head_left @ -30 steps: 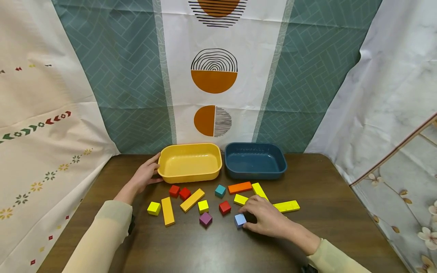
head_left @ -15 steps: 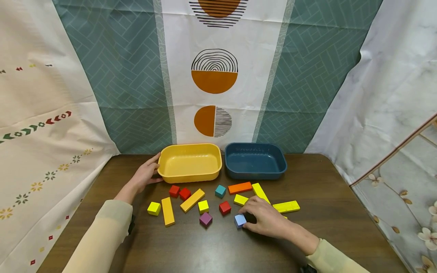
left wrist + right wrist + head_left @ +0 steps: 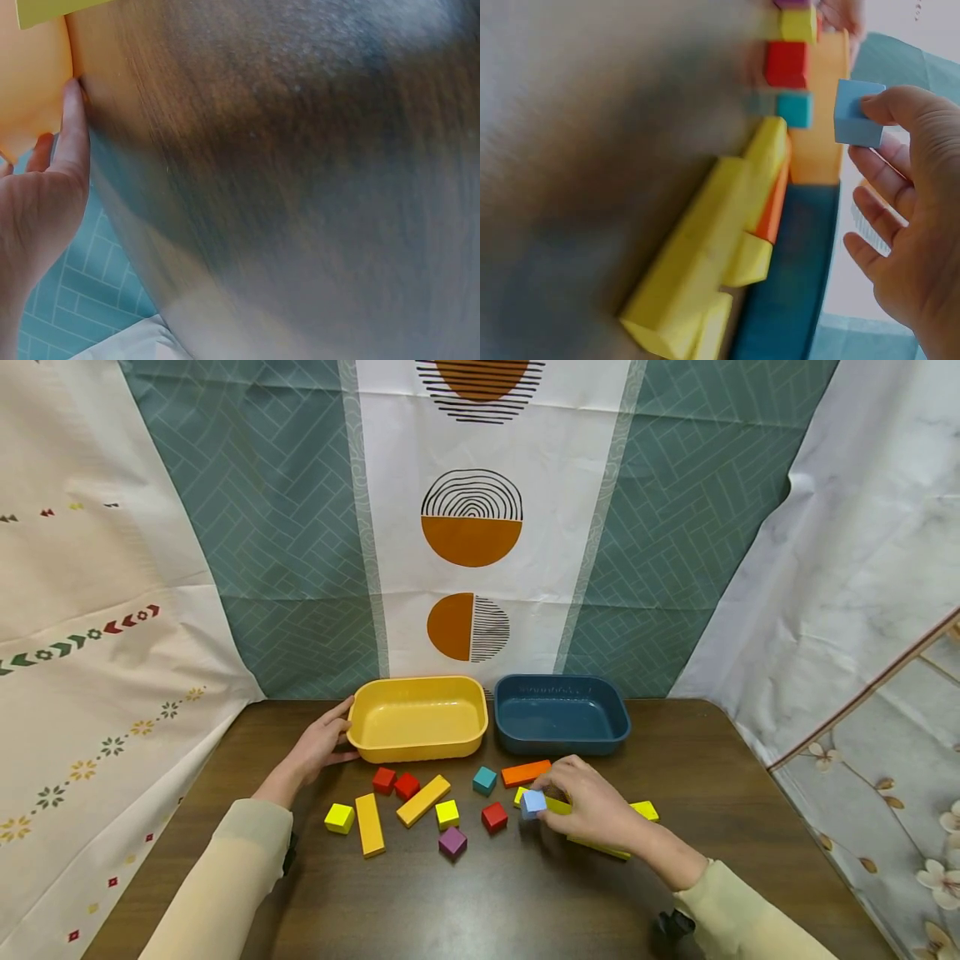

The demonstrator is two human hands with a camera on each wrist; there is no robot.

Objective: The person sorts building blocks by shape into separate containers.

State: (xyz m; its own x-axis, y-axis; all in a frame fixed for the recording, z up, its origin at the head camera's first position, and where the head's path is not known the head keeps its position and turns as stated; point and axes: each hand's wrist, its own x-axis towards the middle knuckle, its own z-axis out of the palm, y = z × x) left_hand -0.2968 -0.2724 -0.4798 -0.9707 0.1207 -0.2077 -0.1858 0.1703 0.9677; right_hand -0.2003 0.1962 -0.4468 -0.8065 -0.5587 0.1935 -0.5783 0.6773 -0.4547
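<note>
The blue cube (image 3: 533, 805) sits at the fingertips of the right hand (image 3: 594, 806), off the table (image 3: 450, 910), on the hand's left side as the head view has it. The thumb presses one face and the forefinger meets it from the other side, so the cube is pinched; the remaining fingers are loosely bent, apart from it. Being a cube, it has no long axis. The dark tray (image 3: 561, 748) lies almost straight ahead of it, the yellow tray (image 3: 417, 752) ahead and to the left. The right hand is far nearer the cube than the left hand (image 3: 318, 747), whose extended fingers touch the yellow tray's left end.

The cube is pale blue, plain, flat-faced and crisp-edged, its top brighter than its sides.

Near it lie a red cube (image 3: 494, 817), a teal cube (image 3: 484, 780) and an orange block (image 3: 523, 773); a yellow block (image 3: 600, 847) lies beneath the right hand.
</note>
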